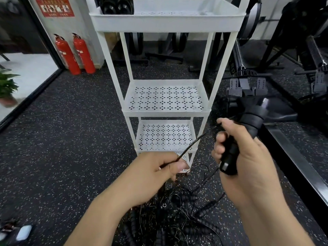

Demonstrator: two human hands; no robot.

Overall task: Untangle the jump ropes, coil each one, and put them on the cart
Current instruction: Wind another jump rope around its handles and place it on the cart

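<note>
A tangled pile of black jump ropes point(177, 213) with ribbed handles lies on the speckled floor below my hands. My right hand point(248, 162) grips black ribbed rope handles point(248, 125), held upright at the right of the cart. My left hand point(150, 173) pinches a thin black cord point(191, 144) that runs up toward the right hand. The white tiered cart point(166, 23) stands straight ahead; its perforated middle shelf point(166, 98) and lower shelf point(166, 135) hold nothing. Black discs sit on the top tray.
Two red fire extinguishers point(74, 54) stand at the wall on the left. Black gym machines point(292, 50) crowd the right and back. A potted plant point(7, 86) sits at the far left. A black metal rail point(292, 166) runs along the floor on the right.
</note>
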